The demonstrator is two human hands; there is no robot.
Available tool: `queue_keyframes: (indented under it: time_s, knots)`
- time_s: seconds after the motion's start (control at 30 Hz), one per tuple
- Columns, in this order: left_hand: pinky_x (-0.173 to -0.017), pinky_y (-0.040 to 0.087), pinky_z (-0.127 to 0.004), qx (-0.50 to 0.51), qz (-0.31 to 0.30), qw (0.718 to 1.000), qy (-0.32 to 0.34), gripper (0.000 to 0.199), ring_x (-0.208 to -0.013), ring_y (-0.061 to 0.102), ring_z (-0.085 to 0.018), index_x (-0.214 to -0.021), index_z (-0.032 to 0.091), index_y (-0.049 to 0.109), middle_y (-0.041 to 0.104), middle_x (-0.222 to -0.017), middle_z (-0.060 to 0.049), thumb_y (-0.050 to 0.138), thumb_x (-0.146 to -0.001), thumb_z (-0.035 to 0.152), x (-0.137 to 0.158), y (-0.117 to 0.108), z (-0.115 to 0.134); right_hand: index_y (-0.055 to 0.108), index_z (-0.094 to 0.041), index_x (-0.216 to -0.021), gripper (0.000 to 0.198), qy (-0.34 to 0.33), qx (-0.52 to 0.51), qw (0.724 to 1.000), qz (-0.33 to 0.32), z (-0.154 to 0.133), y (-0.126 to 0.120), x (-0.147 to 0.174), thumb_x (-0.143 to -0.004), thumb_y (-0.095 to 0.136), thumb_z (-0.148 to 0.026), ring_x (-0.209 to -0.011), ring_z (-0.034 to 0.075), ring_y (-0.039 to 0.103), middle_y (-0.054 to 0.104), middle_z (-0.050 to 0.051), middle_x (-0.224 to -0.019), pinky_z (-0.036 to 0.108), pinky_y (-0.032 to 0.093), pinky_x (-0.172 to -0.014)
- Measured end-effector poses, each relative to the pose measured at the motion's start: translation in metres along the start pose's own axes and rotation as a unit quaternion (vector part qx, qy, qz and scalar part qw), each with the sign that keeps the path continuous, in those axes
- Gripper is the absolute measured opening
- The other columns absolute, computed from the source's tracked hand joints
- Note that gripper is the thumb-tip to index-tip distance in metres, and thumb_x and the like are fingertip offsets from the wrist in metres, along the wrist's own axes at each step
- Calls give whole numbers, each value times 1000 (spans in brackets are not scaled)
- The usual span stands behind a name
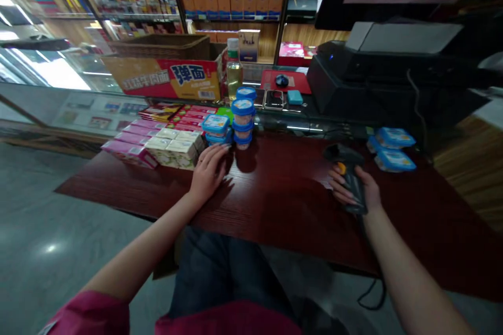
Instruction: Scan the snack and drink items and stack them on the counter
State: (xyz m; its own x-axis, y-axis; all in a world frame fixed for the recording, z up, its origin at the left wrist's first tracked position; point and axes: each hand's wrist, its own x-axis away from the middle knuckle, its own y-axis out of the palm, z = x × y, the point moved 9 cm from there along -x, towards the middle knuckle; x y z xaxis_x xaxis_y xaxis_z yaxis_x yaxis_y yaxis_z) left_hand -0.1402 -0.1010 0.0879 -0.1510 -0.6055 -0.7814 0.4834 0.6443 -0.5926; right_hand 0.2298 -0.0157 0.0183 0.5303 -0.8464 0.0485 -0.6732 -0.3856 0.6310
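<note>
My right hand [371, 188] is wrapped round the grip of a dark barcode scanner [353, 183] with an orange trigger, held over the right half of the counter. The scanner's cable trails down past the counter edge. My left hand [210, 170] is low over the counter, its fingers stretched forward and slightly bent. Its fingertips reach the lower of two stacked square tubs with blue lids [216, 124]; whether they touch is unclear. Beside these stand round blue-lidded tubs [242, 109], stacked. Two more blue-lidded tub stacks [395, 158] sit at the right.
Left on the dark red counter [275, 204] are pink boxes [131, 141], pale cartons [175, 146] and red packs [192, 118]. Behind stand a noodle carton [165, 77], a bottle [234, 70], a mouse [282, 80] and a black machine [353, 84].
</note>
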Motion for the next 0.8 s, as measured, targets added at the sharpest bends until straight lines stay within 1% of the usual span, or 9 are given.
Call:
queue_keyframes:
  time_s: [0.07, 0.13, 0.23, 0.33, 0.43, 0.5, 0.67, 0.73, 0.8]
  knots:
    - [-124, 37, -52, -7, 37, 998, -54, 58, -147, 45, -29, -154, 23, 42, 53, -153, -16, 58, -98, 23, 0, -9, -22, 54, -21, -94, 29, 39, -9, 998, -54, 31, 37, -31, -88, 67, -47, -45, 6, 18, 45, -4, -74, 14, 20, -28]
    - [-127, 29, -53, 4, 59, 994, -94, 68, -154, 34, -31, -158, 21, 35, 38, -163, -19, 62, -96, 28, -7, -8, -33, 53, -21, -96, 27, 63, -23, 994, -89, 58, 73, -60, -90, 65, -45, -46, 7, 23, 47, -3, -75, 14, 24, -29]
    - [-130, 22, -52, 31, 85, 985, -149, 80, -159, 21, -33, -160, 20, 27, 22, -171, -20, 68, -92, 35, -28, 0, -44, 52, -21, -98, 22, 91, -46, 989, -104, 93, 118, -99, -96, 57, -42, -47, 8, 30, 49, -2, -76, 13, 29, -32]
    - [-130, 23, -50, 56, 110, 972, -201, 82, -159, 20, -33, -158, 18, 30, 26, -168, -20, 72, -90, 35, -48, 10, -58, 53, -20, -100, 20, 122, -44, 987, -95, 118, 142, -122, -97, 53, -40, -48, 9, 36, 52, 0, -77, 16, 32, -34]
    - [-127, 30, -49, 83, 123, 960, -239, 71, -152, 37, -32, -151, 19, 41, 46, -156, -19, 72, -89, 32, -57, 17, -71, 55, -18, -103, 22, 138, -38, 986, -87, 126, 146, -129, -98, 52, -39, -46, 9, 37, 53, 0, -77, 18, 34, -35]
    - [-126, 33, -48, 108, 142, 952, -247, 65, -146, 45, -32, -147, 20, 45, 54, -150, -17, 72, -89, 33, -55, 12, -72, 55, -17, -105, 23, 137, -38, 986, -86, 125, 142, -129, -98, 52, -39, -46, 9, 37, 54, 0, -76, 18, 33, -35]
    - [-127, 30, -47, 186, 186, 947, -185, 58, -149, 41, -31, -142, 23, 49, 50, -153, -15, 69, -92, 43, -38, -9, -41, 57, -15, -107, 25, 136, -26, 985, -101, 118, 129, -126, -97, 52, -37, -48, 9, 43, 56, 0, -77, 18, 35, -37]
    - [-125, 34, -48, 262, 163, 935, -175, 61, -149, 42, -32, -140, 24, 47, 49, -152, -15, 71, -90, 48, -30, -1, -26, 58, -15, -109, 25, 144, -3, 984, -108, 114, 122, -125, -96, 54, -37, -49, 10, 46, 59, 1, -79, 18, 37, -37]
    - [-122, 39, -48, 389, 94, 894, -203, 65, -145, 47, -32, -140, 25, 44, 53, -150, -16, 74, -88, 51, -21, 25, -13, 58, -16, -108, 25, 146, 20, 984, -99, 105, 108, -123, -95, 57, -37, -49, 10, 46, 61, 3, -81, 19, 38, -38]
